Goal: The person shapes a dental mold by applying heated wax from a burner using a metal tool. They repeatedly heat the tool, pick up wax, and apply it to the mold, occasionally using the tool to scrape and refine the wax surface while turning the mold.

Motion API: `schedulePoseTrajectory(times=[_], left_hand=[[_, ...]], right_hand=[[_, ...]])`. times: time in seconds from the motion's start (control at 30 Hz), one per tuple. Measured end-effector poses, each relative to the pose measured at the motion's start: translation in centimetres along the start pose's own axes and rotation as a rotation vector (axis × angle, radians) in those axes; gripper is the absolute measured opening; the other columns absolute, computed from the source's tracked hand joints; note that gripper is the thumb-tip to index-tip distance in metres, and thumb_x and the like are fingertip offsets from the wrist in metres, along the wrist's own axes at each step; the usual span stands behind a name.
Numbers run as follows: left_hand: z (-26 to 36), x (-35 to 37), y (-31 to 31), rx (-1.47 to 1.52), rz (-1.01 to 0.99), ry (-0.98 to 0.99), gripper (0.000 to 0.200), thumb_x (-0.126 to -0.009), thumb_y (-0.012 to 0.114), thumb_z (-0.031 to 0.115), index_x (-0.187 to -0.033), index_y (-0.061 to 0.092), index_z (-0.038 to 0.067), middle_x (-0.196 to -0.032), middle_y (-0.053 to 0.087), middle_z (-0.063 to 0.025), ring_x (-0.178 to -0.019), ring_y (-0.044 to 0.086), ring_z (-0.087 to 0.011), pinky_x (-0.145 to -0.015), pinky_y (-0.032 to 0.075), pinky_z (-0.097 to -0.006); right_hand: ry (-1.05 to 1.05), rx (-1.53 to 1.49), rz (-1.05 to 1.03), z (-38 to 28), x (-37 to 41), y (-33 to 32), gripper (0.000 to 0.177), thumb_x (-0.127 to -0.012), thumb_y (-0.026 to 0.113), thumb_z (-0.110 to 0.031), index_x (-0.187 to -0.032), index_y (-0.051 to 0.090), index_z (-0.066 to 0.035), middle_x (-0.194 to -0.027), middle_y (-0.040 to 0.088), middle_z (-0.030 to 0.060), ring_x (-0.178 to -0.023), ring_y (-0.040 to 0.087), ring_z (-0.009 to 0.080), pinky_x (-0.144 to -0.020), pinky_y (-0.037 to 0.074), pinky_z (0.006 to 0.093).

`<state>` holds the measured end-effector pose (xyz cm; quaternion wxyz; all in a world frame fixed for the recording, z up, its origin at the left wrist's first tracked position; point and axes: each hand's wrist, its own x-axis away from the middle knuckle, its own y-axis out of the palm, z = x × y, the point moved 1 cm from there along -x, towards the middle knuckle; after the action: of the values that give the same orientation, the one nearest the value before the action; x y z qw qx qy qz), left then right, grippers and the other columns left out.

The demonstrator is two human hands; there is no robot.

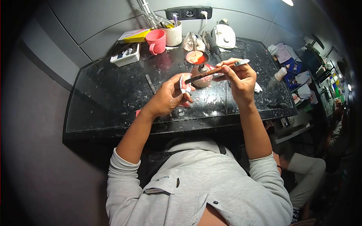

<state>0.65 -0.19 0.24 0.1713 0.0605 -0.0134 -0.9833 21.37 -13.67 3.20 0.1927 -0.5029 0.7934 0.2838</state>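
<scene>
My left hand (168, 96) grips a pink and white dental model (185, 83) between thumb and fingers, above the black table. In my right hand (240, 80) is a thin brown-handled tool (211, 72), held near its far end; its dark flat tip lies at the model's pink face. Behind the tool stands a round burner (203, 80) with a metal neck. A small pan (202, 58) of orange-red and pink material sits just beyond it.
Beyond my hands on the black table (109, 100) are a white tray (126, 55), a pink mug (156, 40), a woven pot (174, 34) and a white device (224, 36). A metal spatula (150, 83) lies left. People sit at the right.
</scene>
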Motion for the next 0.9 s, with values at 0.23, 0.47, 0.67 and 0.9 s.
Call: schedulePoseTrajectory(times=[0.23,0.47,0.67,0.9], left_hand=[[-0.3,-0.1,-0.1,-0.014,-0.014,-0.005,0.091,-0.083,0.074,0.051,-0.148,0.033,0.003,-0.119,0.062,-0.0140,-0.092,0.068,-0.0155,-0.081,0.060,-0.0298],[-0.3,-0.1,-0.1,-0.049,0.007,-0.014,0.092,-0.081,0.075,0.052,-0.147,0.035,0.002,-0.116,0.063,-0.0137,-0.087,0.066,-0.0118,-0.081,0.060,-0.0295],[-0.2,-0.1,-0.2,-0.049,0.006,-0.032,0.093,-0.080,0.075,0.053,-0.146,0.035,0.001,-0.115,0.063,-0.0131,-0.084,0.066,-0.0102,-0.079,0.061,-0.0295],[-0.3,0.1,-0.3,0.007,0.017,-0.037,0.094,-0.080,0.076,0.051,-0.146,0.033,-0.001,-0.115,0.064,-0.0147,-0.085,0.068,-0.0140,-0.077,0.062,-0.0303]], right_hand=[[-0.010,0.006,0.006,0.1,0.0,0.3,0.015,-0.093,0.068,0.000,-0.105,0.063,0.008,-0.097,0.072,0.0197,-0.087,0.073,0.0250,-0.071,0.066,0.0371],[-0.016,0.012,0.030,0.0,0.0,0.4,0.016,-0.092,0.069,0.000,-0.104,0.063,0.008,-0.096,0.072,0.0183,-0.085,0.074,0.0245,-0.071,0.066,0.0365],[-0.001,0.032,0.010,0.2,0.1,0.3,0.016,-0.092,0.068,0.000,-0.104,0.063,0.008,-0.096,0.072,0.0183,-0.085,0.074,0.0242,-0.071,0.066,0.0362],[-0.036,0.072,0.047,-0.7,-0.1,-0.9,0.012,-0.093,0.064,0.003,-0.104,0.063,0.008,-0.096,0.072,0.0190,-0.088,0.073,0.0261,-0.070,0.065,0.0365]])
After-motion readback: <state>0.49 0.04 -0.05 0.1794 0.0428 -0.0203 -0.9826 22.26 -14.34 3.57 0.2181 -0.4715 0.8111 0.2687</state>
